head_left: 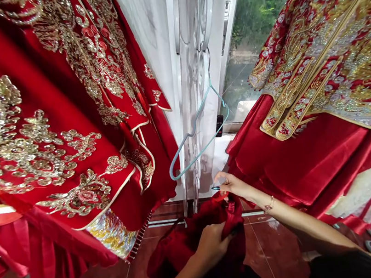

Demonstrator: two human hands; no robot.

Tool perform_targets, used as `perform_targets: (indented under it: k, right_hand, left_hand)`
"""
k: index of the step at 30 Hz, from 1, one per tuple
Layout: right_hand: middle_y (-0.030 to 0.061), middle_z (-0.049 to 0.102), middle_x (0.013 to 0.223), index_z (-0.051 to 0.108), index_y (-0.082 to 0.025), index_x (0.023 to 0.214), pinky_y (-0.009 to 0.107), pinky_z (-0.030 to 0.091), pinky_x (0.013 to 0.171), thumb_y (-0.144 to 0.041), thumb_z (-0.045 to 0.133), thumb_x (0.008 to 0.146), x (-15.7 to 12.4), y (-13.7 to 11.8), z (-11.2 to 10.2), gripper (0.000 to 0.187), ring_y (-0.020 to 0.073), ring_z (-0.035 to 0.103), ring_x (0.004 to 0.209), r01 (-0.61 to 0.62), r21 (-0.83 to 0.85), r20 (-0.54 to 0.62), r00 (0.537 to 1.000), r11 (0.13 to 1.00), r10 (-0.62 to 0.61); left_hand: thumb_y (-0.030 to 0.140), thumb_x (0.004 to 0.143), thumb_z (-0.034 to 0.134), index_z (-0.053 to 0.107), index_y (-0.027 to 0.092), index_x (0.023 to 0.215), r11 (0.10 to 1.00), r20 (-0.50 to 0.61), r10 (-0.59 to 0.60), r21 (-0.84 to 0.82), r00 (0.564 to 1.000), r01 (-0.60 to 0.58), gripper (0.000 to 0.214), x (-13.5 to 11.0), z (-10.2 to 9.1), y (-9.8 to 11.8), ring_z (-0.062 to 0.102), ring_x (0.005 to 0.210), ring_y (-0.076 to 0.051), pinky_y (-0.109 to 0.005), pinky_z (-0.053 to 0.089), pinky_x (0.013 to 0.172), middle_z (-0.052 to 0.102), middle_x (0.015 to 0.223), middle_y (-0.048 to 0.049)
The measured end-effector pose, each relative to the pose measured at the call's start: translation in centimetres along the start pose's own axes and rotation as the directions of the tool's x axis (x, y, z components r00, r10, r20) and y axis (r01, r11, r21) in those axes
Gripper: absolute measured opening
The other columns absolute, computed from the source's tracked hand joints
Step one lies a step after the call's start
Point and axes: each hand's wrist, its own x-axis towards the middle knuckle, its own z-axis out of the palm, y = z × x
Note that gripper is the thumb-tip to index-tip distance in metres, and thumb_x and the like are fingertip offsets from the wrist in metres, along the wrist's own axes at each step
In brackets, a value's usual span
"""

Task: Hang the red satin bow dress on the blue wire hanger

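While the left hand (213, 245) grips a bunched dark-red satin garment (214, 216) in closed fingers, the right hand (232, 185), partly open, sits just above the cloth, a tiny dark-blue tip (215, 188) at its fingers, its hold unclear; a pale-blue wire hanger (200, 143) dangles just beyond from a white frame (178, 66); a gold-embroidered red robe (31, 134) hangs on the left, another (326, 53) on the right; polished red floor tiles (276, 255) lie below.

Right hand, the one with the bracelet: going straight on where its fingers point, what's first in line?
The right hand would likely meet the pale blue hanger first, near its lower bend, though depth is unclear.
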Motion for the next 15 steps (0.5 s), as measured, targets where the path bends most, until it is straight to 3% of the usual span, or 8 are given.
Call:
perform_targets:
  k: [2,4,5,6,8,10,13,15]
  right_hand:
    - [-0.0015,0.064,0.072,0.039,-0.024,0.107,0.034,0.058,0.071,-0.033,0.052,0.085,-0.6,-0.8,0.0,0.027,0.019,0.071,0.069,0.016,0.298,-0.069,0.998,0.954,0.004]
    - [0.006,0.071,0.096,0.043,-0.025,0.109,0.04,0.058,0.086,-0.034,0.06,0.08,-1.3,-1.8,0.0,0.034,0.0223,0.074,0.09,0.114,0.592,-0.194,0.981,0.798,0.004]
    - [0.0077,0.071,0.106,0.045,-0.026,0.108,0.043,0.057,0.091,-0.035,0.061,0.08,-1.7,-2.2,-0.1,0.034,0.0237,0.073,0.098,0.189,0.656,-0.274,0.962,0.731,-0.003]
    - [0.0079,0.07,0.11,0.047,-0.026,0.107,0.044,0.055,0.096,-0.035,0.061,0.081,-2.1,-2.5,-0.1,0.03,0.0243,0.072,0.104,0.264,0.643,-0.351,0.936,0.719,-0.029]
    - [0.0076,0.07,0.107,0.054,-0.025,0.102,0.045,0.052,0.1,-0.036,0.059,0.084,-2.7,-2.3,-0.2,0.022,0.0244,0.069,0.106,0.338,0.474,-0.43,0.895,0.813,-0.121]
    - [0.0085,0.07,0.103,0.059,-0.023,0.097,0.044,0.053,0.097,-0.036,0.059,0.085,-3.0,-1.5,-0.4,0.018,0.0236,0.068,0.099,0.285,0.264,-0.379,0.909,0.921,-0.172]
    - [0.0121,0.067,0.114,0.06,-0.022,0.104,0.042,0.056,0.089,-0.036,0.054,0.087,-2.6,-0.4,-1.8,0.024,0.024,0.067,0.098,0.195,0.088,-0.364,0.919,0.977,-0.151]
    - [0.0156,0.06,0.13,0.054,-0.022,0.12,0.044,0.055,0.094,-0.036,0.05,0.089,-1.8,-0.7,-3.6,0.035,0.0272,0.062,0.115,0.216,-0.061,-0.494,0.842,0.974,-0.218]
  left_hand:
    - [0.025,0.089,0.055,0.074,0.015,0.093,1.0,0.015,0.003,0.005,1.0,-0.003,0.022,-0.2,0.3,0.1,0.066,0.078,-0.022,-0.025,0.043,0.073,0.075,0.088,-0.0083]
    - [0.024,0.086,0.057,0.074,0.017,0.093,1.0,0.038,0.019,0.002,0.999,-0.019,0.019,-0.4,0.5,0.1,0.065,0.078,-0.021,-0.024,0.042,0.073,0.075,0.088,-0.0068]
    - [0.023,0.085,0.058,0.073,0.017,0.092,0.999,0.053,0.035,-0.012,0.998,-0.035,0.018,-0.5,0.6,0.0,0.063,0.076,-0.02,-0.023,0.042,0.072,0.074,0.087,-0.0059]
    - [0.024,0.085,0.059,0.073,0.017,0.09,0.998,0.068,0.056,-0.034,0.996,-0.054,0.016,-0.7,0.7,-0.1,0.061,0.074,-0.019,-0.023,0.04,0.07,0.072,0.083,-0.0048]
    - [0.026,0.085,0.058,0.069,0.016,0.084,0.99,0.083,0.107,-0.096,0.991,-0.099,0.015,-1.0,0.9,-0.3,0.053,0.067,-0.016,-0.022,0.036,0.064,0.065,0.075,-0.0024]
    - [0.029,0.085,0.056,0.065,0.015,0.078,0.978,0.071,0.148,-0.155,0.986,-0.136,0.017,-1.3,1.0,-0.6,0.045,0.063,-0.013,-0.022,0.031,0.061,0.057,0.069,-0.0003]
    - [0.028,0.083,0.055,0.059,0.015,0.074,0.966,0.048,0.154,-0.216,0.987,-0.14,0.017,-1.7,1.2,-0.8,0.038,0.063,-0.012,-0.022,0.028,0.061,0.047,0.067,0.0015]
    - [0.027,0.08,0.055,0.056,0.014,0.071,0.963,0.042,0.123,-0.246,0.992,-0.109,0.015,-1.9,1.5,-0.9,0.035,0.064,-0.011,-0.022,0.027,0.061,0.042,0.066,0.0024]
